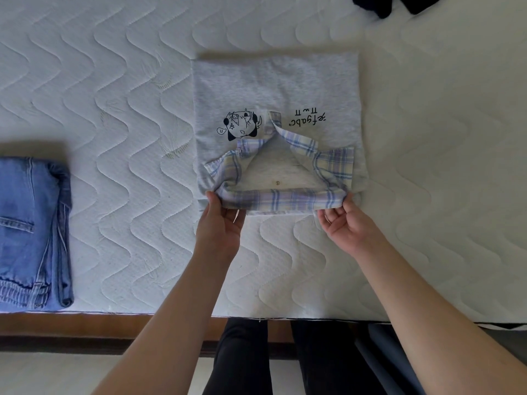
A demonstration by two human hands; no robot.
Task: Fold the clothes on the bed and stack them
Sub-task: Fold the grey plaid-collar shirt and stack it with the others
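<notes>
head view looks down on a white quilted mattress (pixel 128 95) stitched in wavy lines. a soft heather-grey sweatshirt (pixel 273 86) lies folded into a neat rectangle near the middle of the bed, its black cartoon print (pixel 242 125) and lettering upside down to the camera. a woven plaid collar (pixel 281 198) in pale yellow, lilac and blue forms a v at its near edge. the left hand (pixel 221 223) pinches the collar's left corner between thumb and curled fingers; the right hand (pixel 346 225) pinches the right corner likewise. folded blue denim jeans (pixel 34 232) sit well apart on the left. dark fabric (pixel 396 4) shows at the far edge.
</notes>
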